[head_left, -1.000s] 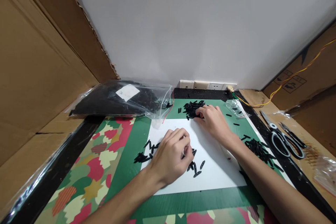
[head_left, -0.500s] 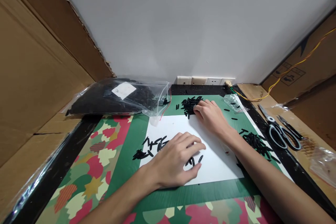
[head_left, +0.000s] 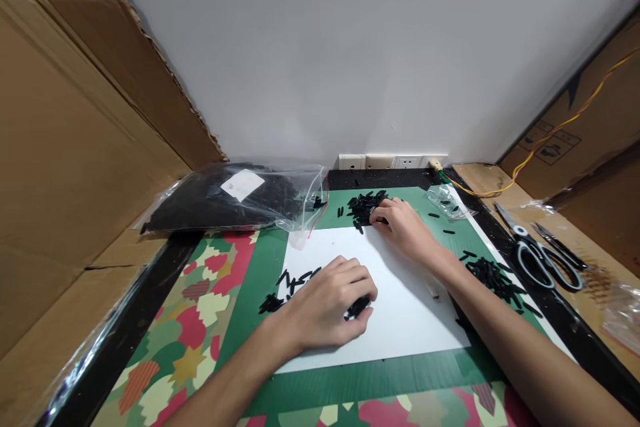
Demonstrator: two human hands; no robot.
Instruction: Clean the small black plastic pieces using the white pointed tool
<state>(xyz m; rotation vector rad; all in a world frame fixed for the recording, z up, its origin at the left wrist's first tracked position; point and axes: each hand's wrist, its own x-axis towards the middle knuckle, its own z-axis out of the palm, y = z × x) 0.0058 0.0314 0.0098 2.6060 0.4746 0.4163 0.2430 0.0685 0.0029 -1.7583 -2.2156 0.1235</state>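
Note:
My left hand (head_left: 327, 307) lies palm down on a white sheet (head_left: 400, 313), fingers curled over a small cluster of black pieces (head_left: 357, 307) under the fingertips. More loose black pieces (head_left: 285, 287) lie just left of it at the sheet's edge. My right hand (head_left: 403, 227) reaches to the far edge of the sheet, its fingertips touching a pile of black pieces (head_left: 363, 205) on the green mat (head_left: 260, 267). Whether its fingers pinch a piece is hidden.
A clear zip bag full of black pieces (head_left: 235, 197) lies at the back left. Another black pile (head_left: 493, 277) sits by my right forearm. Scissors (head_left: 537, 257) and a small empty bag (head_left: 445, 200) lie at the right. Cardboard walls stand on both sides; sockets (head_left: 390, 161) line the wall.
My left hand spread flat over the scattered pieces on the sheet, then curled and drew them together. The right hand stayed at the far pile.

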